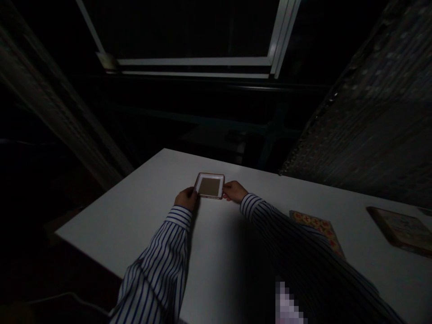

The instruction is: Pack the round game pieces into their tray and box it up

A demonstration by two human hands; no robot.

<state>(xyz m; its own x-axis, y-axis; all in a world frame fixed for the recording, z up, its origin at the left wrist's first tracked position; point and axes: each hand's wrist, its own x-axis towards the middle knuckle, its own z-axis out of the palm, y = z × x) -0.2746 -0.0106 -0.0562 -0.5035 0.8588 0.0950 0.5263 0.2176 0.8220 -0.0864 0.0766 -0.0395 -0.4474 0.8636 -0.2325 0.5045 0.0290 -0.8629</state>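
A small square tray (209, 186) with a reddish rim, white inner border and brown centre lies on the white table (141, 211), near its far edge. My left hand (186, 198) grips its left side, and my right hand (234, 191) holds its right corner. Both of my sleeves are blue-and-white striped. A yellow patterned flat box (317, 231) lies to the right of my right forearm, partly hidden by that sleeve.
A brown-framed board (401, 230) lies at the table's right side. Beyond the far edge are dark shelving and a pale window frame (192, 60). A textured dark wall (364, 108) rises at right, and a white cable (70, 299) runs low at left.
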